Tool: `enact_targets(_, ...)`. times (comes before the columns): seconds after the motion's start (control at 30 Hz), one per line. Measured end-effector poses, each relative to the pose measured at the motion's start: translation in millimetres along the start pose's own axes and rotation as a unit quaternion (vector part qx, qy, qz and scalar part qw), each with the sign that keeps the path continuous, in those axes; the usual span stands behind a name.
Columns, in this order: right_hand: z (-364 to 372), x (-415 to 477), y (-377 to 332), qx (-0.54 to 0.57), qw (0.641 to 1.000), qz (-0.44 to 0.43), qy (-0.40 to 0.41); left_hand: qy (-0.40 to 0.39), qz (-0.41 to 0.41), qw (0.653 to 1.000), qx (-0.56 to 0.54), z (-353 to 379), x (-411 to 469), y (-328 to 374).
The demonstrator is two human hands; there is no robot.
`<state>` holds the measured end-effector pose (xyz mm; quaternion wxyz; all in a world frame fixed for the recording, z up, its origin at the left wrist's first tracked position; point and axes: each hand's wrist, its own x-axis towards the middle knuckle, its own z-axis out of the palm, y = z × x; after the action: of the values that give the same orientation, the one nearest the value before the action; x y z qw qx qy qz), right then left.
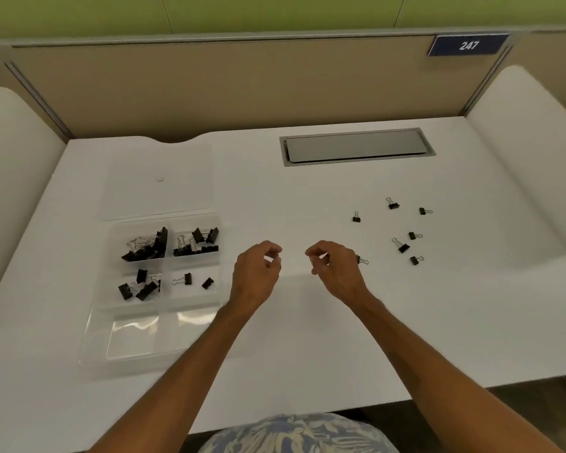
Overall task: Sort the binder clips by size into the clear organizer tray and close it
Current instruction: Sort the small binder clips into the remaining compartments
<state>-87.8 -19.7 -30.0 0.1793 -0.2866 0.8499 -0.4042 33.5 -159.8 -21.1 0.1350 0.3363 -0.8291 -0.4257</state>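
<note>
**Tray** [131, 341]: clear, on the white desk [307, 338], left of frame. The lid [157, 181] is open and lies flat beyond it, toward upper left.

**Sorted clips** [147, 246]: black. There is a heap in each of the two far compartments and a smaller group in the middle left one. Two small ones lie in the middle right one.

**Loose clips** [402, 246]: seven, small, scattered on the desk at centre right, well apart from the tray. One lies just beside the right hand's outer edge, partly hidden.

**Left hand** [257, 276]: centre of frame, above the desk, just right of the tray. The fingers are loosely curled, and the thumb tip is close to the forefinger with a gap between. A dark speck shows at one fingertip; cannot tell whether it holds a clip.

**Right hand** [335, 273]: near the left hand, between it and the loose clips. The fingers are loosely curled, thumb and forefinger slightly apart, with nothing seen between them.

**Hatch** [356, 147]: grey, set in the desk, upper centre right.

**Plate** [468, 45]: blue, marked "247", upper right, on the beige partition [209, 89].

**Shirt** [294, 433]: patterned, bottom edge.
</note>
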Motion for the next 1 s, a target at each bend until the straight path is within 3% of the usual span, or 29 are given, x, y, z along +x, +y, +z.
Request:
enact_targets(0.4,-117.4,6.1,107.5,-0.013,0.999,-0.02,-0.038,0.019,-0.034,0.999,0.007,130.1,-2.9,94.6)
enact_targets(0.7,-174.8,10.6,173.6,0.006,1.0,-0.002,0.014,-0.038,-0.011,0.999,0.027,212.2,7.4,132.0)
enact_targets(1.0,-204.6,24.6,208.2,0.022,0.998,0.026,0.058,-0.131,0.042,0.98,0.145,270.6,44.8,155.8)
